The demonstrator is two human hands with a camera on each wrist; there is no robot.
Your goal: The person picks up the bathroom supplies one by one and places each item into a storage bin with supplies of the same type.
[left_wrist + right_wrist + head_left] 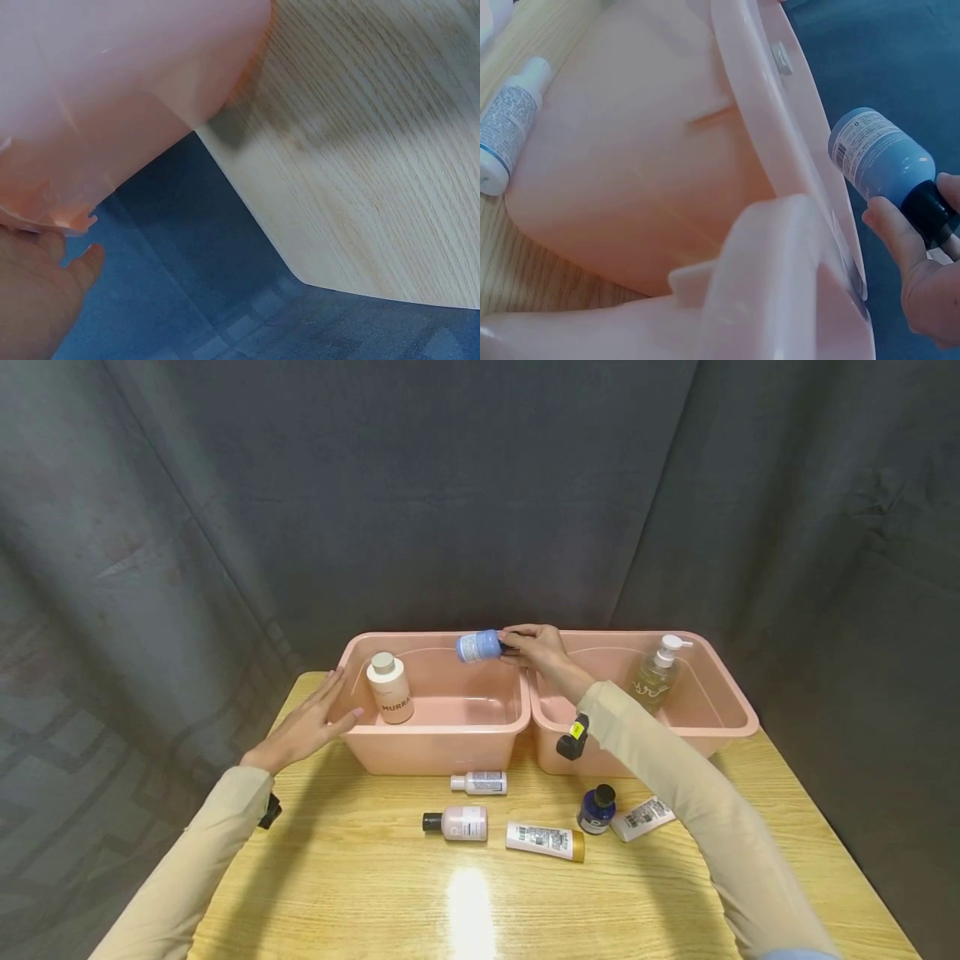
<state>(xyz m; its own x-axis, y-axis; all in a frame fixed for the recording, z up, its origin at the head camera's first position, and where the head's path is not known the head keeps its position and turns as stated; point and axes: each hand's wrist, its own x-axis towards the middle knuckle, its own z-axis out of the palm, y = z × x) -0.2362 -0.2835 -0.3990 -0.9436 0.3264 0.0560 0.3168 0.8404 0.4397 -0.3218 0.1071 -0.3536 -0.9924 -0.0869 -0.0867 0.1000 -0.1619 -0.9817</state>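
My right hand (534, 647) pinches a small blue bottle (478, 646) by its black cap and holds it sideways over the back of the left pink bin (435, 752). The right wrist view shows the same blue bottle (877, 154) above the bin's rim (780, 142), with my fingers (911, 255) around the cap. My left hand (311, 722) lies flat with straight fingers against the left bin's outer left wall; in the left wrist view the palm (34, 292) touches the pink wall (112, 82). A beige bottle (390, 687) stands inside that bin.
The right pink bin (720, 727) holds a clear pump bottle (657, 675). Loose on the wooden table (360, 885) in front of the bins lie two small white bottles (480, 782), (459, 822), a white tube (545, 840), a dark blue bottle (597, 809) and another tube (643, 817). Dark curtain behind.
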